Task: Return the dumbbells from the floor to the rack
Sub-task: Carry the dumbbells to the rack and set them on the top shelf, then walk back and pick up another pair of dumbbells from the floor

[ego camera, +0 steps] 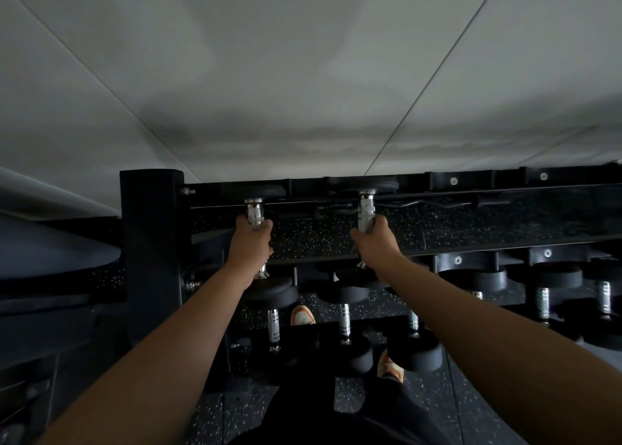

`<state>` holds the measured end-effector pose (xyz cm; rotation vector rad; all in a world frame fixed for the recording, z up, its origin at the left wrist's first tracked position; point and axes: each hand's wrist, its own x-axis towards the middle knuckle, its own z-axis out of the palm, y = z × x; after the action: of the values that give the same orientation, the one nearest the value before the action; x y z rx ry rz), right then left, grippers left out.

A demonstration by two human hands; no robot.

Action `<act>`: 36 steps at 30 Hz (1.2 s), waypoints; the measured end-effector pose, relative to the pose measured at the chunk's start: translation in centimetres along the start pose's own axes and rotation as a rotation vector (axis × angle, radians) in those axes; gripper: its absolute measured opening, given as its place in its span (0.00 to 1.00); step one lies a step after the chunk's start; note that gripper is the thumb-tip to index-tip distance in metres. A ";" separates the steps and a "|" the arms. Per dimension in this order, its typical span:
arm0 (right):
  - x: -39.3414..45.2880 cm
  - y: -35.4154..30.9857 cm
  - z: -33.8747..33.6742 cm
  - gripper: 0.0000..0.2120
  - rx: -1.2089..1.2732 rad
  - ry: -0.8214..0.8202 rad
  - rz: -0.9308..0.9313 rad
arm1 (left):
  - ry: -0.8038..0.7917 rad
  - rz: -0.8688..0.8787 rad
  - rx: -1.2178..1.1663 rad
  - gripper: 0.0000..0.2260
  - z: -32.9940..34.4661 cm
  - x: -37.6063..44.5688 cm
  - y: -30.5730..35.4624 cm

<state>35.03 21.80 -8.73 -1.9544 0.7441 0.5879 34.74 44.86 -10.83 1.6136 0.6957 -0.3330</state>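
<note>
I hold two dumbbells over the top shelf of a black rack (151, 242). My left hand (250, 242) is closed around the chrome handle of the left dumbbell (254, 211), whose near black head (271, 291) hangs below my wrist. My right hand (375, 242) grips the handle of the right dumbbell (366, 209). Their far heads sit against the rack's back rail. Both dumbbells point away from me.
Several more black dumbbells (345, 320) with chrome handles rest on the lower shelf, some further right (542, 286). My orange-and-white shoes (303, 315) stand on the speckled black floor (235, 407). A white wall rises behind the rack. A dark padded bench (50, 252) is at left.
</note>
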 end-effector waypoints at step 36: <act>-24.0 14.9 6.1 0.35 -0.437 -0.389 -0.684 | 0.540 0.141 0.350 0.21 -11.9 -37.7 -20.5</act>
<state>7.03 27.76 -4.45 -2.2148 -0.3259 0.7004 -8.99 47.85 -3.04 2.1055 0.9593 0.1026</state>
